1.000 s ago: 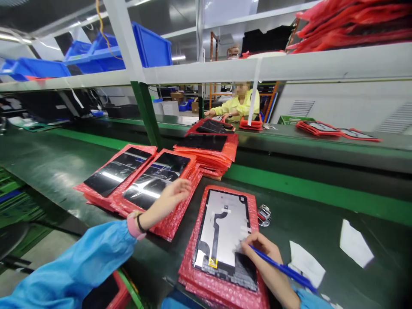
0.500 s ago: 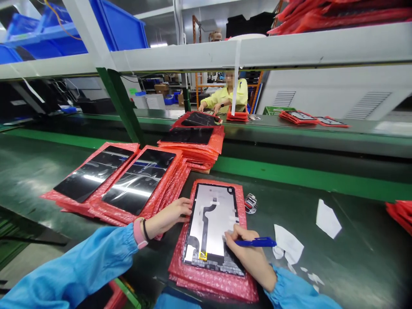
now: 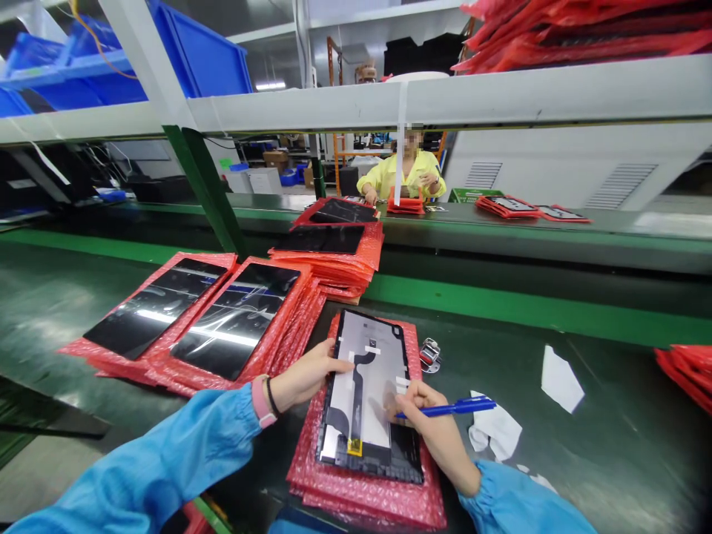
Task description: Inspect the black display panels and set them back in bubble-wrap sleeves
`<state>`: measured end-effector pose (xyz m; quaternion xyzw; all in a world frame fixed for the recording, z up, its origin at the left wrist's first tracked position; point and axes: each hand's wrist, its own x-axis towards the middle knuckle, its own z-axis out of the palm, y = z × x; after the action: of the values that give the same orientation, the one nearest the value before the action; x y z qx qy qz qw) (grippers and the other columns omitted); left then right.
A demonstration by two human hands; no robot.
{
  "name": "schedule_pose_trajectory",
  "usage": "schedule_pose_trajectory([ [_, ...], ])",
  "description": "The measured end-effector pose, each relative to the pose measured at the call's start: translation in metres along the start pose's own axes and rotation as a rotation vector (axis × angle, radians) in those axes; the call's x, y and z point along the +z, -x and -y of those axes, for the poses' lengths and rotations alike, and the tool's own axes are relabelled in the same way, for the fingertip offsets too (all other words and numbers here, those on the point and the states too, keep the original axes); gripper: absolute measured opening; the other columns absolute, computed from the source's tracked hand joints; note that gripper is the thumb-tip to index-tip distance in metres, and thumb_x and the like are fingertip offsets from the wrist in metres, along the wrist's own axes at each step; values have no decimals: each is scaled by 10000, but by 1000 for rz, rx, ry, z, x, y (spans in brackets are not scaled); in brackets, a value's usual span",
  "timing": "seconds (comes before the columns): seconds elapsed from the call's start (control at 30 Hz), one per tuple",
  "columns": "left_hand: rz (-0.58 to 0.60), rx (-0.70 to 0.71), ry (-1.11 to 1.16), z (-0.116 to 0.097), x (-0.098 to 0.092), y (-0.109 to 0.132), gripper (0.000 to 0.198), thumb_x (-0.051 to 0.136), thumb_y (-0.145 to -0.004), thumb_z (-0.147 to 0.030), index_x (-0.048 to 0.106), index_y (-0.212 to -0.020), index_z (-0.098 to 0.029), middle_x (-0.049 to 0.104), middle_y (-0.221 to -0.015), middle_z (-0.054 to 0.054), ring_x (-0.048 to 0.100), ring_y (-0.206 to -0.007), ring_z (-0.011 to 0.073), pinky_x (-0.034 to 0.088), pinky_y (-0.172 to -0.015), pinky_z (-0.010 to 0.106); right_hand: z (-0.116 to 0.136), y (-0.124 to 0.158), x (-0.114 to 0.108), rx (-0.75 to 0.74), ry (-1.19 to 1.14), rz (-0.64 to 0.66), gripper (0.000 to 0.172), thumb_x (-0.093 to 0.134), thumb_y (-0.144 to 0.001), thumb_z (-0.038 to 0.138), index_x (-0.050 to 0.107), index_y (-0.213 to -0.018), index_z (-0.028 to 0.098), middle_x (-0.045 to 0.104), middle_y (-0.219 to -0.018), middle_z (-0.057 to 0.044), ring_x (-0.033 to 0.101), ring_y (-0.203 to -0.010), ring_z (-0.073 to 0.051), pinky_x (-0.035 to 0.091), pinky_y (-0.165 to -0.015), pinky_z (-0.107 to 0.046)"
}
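Note:
A tablet screen panel (image 3: pixel 374 393) lies back side up on a stack of red bubble-wrap sleeves (image 3: pixel 356 497), showing a silvery back, a dark flex cable and a yellow tab. My left hand (image 3: pixel 305 374) pinches its left edge, thumb on the upper face and fingers at the rim, partly hidden. That edge looks slightly raised. My right hand (image 3: pixel 437 426) is closed around a blue pen (image 3: pixel 467 406), which points left across the panel's right side. The fingertips of this hand are at the panel's surface, slightly blurred.
Black screens on red sleeves (image 3: pixel 236 322) lie at left and behind. A small metal part (image 3: pixel 429 356) sits right of the panel, near torn white paper (image 3: pixel 495 430). A shelf beam (image 3: pixel 334 107) crosses overhead. A co-worker in yellow (image 3: pixel 409 174) sits across the line.
My left hand has moved right, its thumb now over the panel's face, and the panel's left edge seems to have come up a little. The pen in my right hand has shifted slightly right.

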<state>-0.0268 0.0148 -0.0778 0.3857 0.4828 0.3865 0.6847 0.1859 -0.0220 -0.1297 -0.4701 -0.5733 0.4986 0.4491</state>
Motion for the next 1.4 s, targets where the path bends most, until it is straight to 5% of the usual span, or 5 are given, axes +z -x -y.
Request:
schedule_pose_trajectory([
  [0.17,-51,113,4,4,20,0,543,674,-528,-48,581,-1048,-172,713,-954,71,676,-840,244,496,-734,328,6,-1,-15,-39,-85,-59,438,679,-758,567,520,-607,188,424,-437,69,349,-400,-76,297,-417,-215],
  [0.53,-39,493,-48,-60,34,19,539,683,-588,-103,601,-1116,-172,721,-1022,43,670,-931,239,500,-767,286,76,-7,-71,-211,-187,-322,330,536,-926,478,642,-1113,228,759,-887,-85,695,-744,-189,538,-572,-264],
  [0.83,-67,644,8,-86,38,29,552,729,-610,-160,620,-1149,-215,738,-1023,21,697,-901,237,545,-691,266,136,-3,-63,-128,-255,-66,420,707,-786,457,695,-1125,209,763,-842,-87,731,-752,-253,611,-690,-384],
  [1.03,-64,685,9,-96,44,28,532,749,-620,-221,632,-1139,-233,733,-1061,23,695,-963,262,570,-767,309,138,-10,-62,-225,-238,-90,373,739,-756,379,722,-1100,234,683,-672,-17,642,-638,-174,560,-596,-287],
  [1.4,-111,645,-10,-91,34,14,601,776,-599,-263,616,-1178,-231,742,-1015,37,710,-873,264,535,-559,244,129,-30,-59,-243,-89,-83,236,644,-848,374,753,-1015,247,684,-695,-6,572,-577,-127,538,-537,-219],
])
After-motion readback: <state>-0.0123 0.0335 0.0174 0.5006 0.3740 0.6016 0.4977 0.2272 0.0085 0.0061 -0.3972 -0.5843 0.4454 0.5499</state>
